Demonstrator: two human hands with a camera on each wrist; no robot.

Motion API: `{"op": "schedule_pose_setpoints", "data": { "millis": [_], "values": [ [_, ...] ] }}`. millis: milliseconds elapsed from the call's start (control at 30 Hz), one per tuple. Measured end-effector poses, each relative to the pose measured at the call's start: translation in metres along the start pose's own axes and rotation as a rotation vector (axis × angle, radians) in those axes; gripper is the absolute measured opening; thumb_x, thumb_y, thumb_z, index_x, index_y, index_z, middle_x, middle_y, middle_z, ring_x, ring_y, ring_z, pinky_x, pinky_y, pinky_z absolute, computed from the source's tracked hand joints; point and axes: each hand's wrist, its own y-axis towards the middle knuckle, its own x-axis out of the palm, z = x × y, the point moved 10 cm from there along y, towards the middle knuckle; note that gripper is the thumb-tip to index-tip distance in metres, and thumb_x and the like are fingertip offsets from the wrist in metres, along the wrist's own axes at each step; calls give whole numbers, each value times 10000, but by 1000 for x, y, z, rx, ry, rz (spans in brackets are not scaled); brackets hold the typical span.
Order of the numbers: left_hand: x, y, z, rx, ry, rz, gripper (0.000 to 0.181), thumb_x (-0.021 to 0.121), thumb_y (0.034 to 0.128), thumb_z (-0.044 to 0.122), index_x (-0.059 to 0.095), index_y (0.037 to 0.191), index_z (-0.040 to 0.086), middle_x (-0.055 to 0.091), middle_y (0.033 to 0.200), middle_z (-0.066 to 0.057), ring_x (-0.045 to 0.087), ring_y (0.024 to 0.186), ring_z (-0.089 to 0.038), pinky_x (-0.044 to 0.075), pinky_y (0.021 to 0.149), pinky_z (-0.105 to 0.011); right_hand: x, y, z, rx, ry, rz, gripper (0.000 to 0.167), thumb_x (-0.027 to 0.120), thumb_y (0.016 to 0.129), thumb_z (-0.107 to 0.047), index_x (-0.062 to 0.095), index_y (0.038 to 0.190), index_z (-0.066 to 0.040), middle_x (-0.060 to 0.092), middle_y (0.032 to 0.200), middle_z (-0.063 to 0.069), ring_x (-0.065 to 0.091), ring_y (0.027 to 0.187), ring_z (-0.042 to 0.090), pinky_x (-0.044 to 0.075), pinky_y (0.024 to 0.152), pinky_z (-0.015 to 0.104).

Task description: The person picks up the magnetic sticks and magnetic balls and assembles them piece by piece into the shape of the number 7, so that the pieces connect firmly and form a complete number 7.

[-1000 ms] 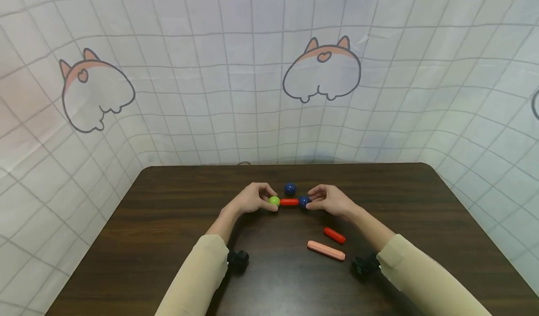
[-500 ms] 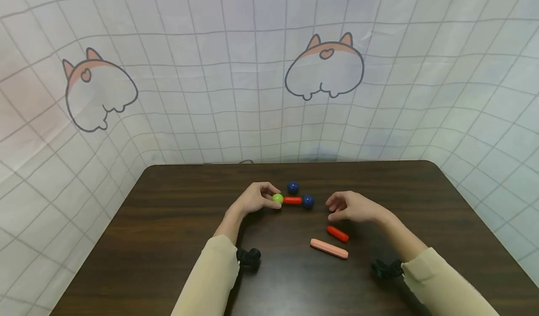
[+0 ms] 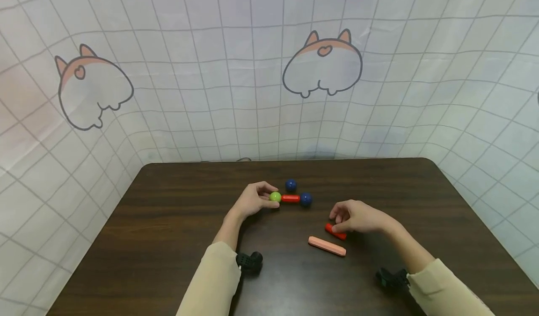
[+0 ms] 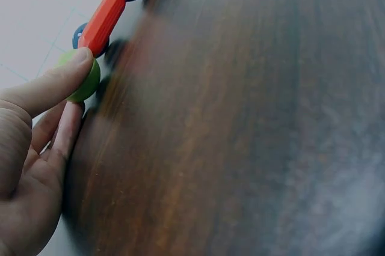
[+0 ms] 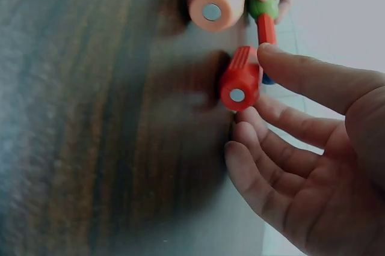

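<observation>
The left hand (image 3: pixel 254 198) pinched the green ball (image 3: pixel 275 197) between thumb and fingertips. Light, steady pressure suited this hold; a hard push would probably have disturbed the row. Just right of the left hand's fingertips, the joined red rod (image 3: pixel 290 198) ran from the green ball to the end blue ball (image 3: pixel 306 199). The row was best kept straight. The far blue ball (image 3: pixel 291 185) stood apart, beyond the joined red rod and ahead-right of the left hand; a nudge could have set it rolling.

The peach rod (image 3: pixel 327 246) lay untouched on the table (image 3: pixel 168 241), to the near left of the right hand (image 3: pixel 358 217). The loose red rod (image 5: pixel 240 79) lay at the right hand's fingertips, thumb on its near side, curved fingers beyond. Whether they bore on it firmly could not be told. A sound grip would have crossed its middle and left the silver disc (image 5: pixel 237 95) on its end uncovered.

The loose red rod's underside was hidden. In the right wrist view, the right thumb and loose red rod masked most of the end blue ball, and the top edge cropped the peach rod. In the left wrist view, the joined red rod partly covered the far blue ball.
</observation>
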Motion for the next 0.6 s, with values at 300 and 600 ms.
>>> {"op": "schedule_pose_setpoints", "data": {
  "millis": [300,600],
  "values": [
    [1,-2,1,14,-1,11,362,883,820,72,735,1150,73,707,1061,-50,656,942,-203,555,831,-344,4,0,-3,-45,-43,-19,326,815,891,-189,655,1105,-3,606,856,16,568,751,184,463,663,285],
    [0,-2,2,33,41,-18,396,872,847,124,718,1206,63,695,1115,-35,642,998,-214,541,897,-370,5,2,-1,-51,-67,-13,288,829,873,-187,678,1061,-31,614,826,-4,566,723,160,462,648,278]
  ]
}}
